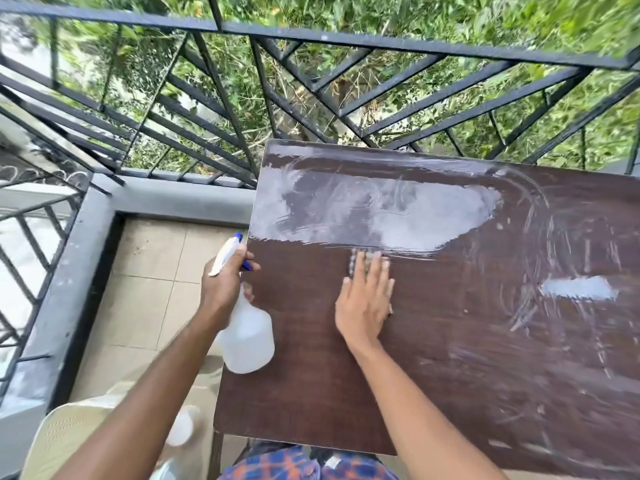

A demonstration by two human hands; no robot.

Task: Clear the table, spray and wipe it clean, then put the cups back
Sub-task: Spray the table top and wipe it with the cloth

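Brown table (450, 341) shines wet with streaks — the right hand (363, 303) lies flat, pressing a cloth (355, 259); the left hand (221, 289) grips a white spray bottle (247, 341) beside its edge.

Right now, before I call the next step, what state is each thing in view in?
table: no cups on it; wet film and wipe streaks on the far and right parts, near left part dark.
spray bottle: off the table, held at its left edge.
cloth: flat on the table, mostly hidden under fingers.
left hand: grips the spray bottle's neck.
right hand: flat, fingers straight, pressing the cloth.
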